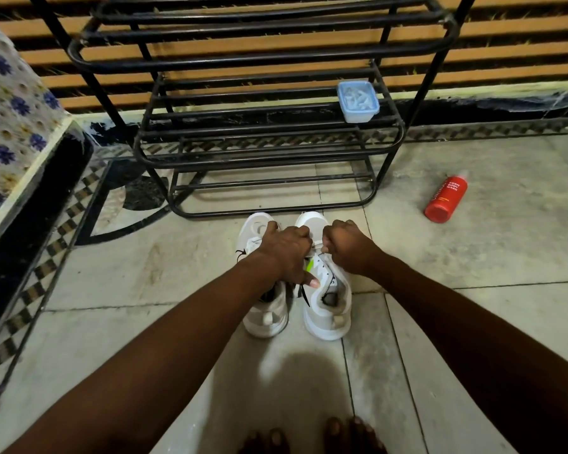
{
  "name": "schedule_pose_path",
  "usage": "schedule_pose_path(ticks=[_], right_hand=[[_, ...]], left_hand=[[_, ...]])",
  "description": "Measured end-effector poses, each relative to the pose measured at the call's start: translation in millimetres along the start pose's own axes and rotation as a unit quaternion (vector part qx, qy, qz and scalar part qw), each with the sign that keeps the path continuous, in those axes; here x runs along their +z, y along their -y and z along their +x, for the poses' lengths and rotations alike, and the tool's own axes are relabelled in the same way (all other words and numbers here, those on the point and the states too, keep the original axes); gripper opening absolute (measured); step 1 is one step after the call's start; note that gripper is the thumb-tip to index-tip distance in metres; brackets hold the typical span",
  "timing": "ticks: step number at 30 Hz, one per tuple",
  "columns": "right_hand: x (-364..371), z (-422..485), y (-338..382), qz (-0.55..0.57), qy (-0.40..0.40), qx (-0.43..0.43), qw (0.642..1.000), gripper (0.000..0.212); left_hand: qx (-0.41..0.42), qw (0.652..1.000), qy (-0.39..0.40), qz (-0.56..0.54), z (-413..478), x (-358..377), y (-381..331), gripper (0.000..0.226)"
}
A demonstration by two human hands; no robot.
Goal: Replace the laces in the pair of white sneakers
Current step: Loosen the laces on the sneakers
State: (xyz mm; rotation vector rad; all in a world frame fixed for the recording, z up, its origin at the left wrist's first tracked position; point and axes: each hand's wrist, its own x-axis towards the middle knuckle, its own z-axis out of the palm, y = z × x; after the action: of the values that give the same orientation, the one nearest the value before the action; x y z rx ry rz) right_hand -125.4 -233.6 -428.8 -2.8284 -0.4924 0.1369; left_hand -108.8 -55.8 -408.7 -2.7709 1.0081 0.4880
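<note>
Two white sneakers stand side by side on the tiled floor, toes pointing at the rack. My left hand point(287, 253) lies across the left sneaker point(267, 317) and reaches onto the right sneaker point(329, 309), its thumb pressing the tongue while its fingers pinch the white lace point(317, 246). My right hand point(348, 245) is curled into a fist over the right sneaker's laces and pinches the same lace from the other side. Most of the lacing is hidden under both hands.
A black metal shoe rack point(269, 136) stands just beyond the sneakers, with a pale blue lidded box point(358, 101) on a shelf. A red bottle point(446, 199) lies on the floor at the right. A patterned ledge point(17, 126) runs along the left. My toes point(312, 437) show at the bottom.
</note>
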Motion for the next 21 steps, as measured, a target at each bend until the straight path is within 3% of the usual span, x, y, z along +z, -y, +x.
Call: schedule_pose_path(ticks=[2, 4, 5, 6, 7, 9, 11, 12, 13, 14, 16, 17, 18, 19, 21], right_hand=[[0, -2, 4, 0.195, -0.053, 0.094, 0.975, 0.003], [0, -7, 6, 0.448, -0.086, 0.197, 0.868, 0.013], [1, -10, 5, 0.504, -0.086, 0.214, 0.833, 0.016], [0, -12, 4, 0.498, -0.073, 0.213, 0.838, 0.015], [-2, -14, 2, 0.446, -0.057, 0.196, 0.872, 0.012], [-8, -15, -1, 0.243, -0.023, 0.124, 0.962, 0.007], [-13, -10, 0, 0.078, 0.010, 0.017, 0.997, 0.003], [-14, -8, 3, 0.056, 0.005, -0.011, 0.998, 0.009], [-15, -6, 6, 0.106, -0.012, -0.002, 0.994, 0.014], [-19, -6, 8, 0.233, -0.041, 0.051, 0.970, 0.018], [-19, -9, 3, 0.487, -0.109, 0.178, 0.848, 0.020], [-17, -14, 0, 0.540, -0.120, 0.217, 0.804, 0.020], [-15, -20, -3, 0.531, -0.114, 0.228, 0.808, 0.019], [-13, -23, -5, 0.486, -0.097, 0.213, 0.842, 0.019], [-12, -27, -6, 0.315, -0.040, 0.126, 0.940, 0.013]], left_hand=[[0.001, 1.000, 0.001, 0.002, 0, -1, -1, 0.079], [0.001, 1.000, 0.004, 0.007, 0, -2, -2, 0.079], [0.000, 1.000, 0.005, 0.009, -1, -3, -2, 0.080], [0.001, 1.000, 0.006, 0.010, -1, -3, -2, 0.081], [0.001, 1.000, 0.007, 0.010, -1, -3, -2, 0.081], [0.003, 1.000, 0.007, 0.007, -1, -2, -2, 0.081], [0.005, 1.000, 0.008, 0.004, -2, -2, -3, 0.080], [0.006, 1.000, 0.006, 0.002, -1, -2, -2, 0.079], [0.007, 1.000, 0.004, 0.001, -1, -2, -2, 0.078], [0.007, 1.000, 0.004, 0.000, -1, -3, -2, 0.078], [0.009, 1.000, 0.007, -0.001, -2, -2, -1, 0.079], [0.012, 1.000, 0.008, 0.001, -2, -1, -1, 0.080], [0.014, 1.000, 0.008, 0.003, -2, 0, -2, 0.079], [0.014, 1.000, 0.008, 0.004, -2, 0, -2, 0.078], [0.013, 1.000, 0.009, 0.009, -1, 0, -2, 0.075]])
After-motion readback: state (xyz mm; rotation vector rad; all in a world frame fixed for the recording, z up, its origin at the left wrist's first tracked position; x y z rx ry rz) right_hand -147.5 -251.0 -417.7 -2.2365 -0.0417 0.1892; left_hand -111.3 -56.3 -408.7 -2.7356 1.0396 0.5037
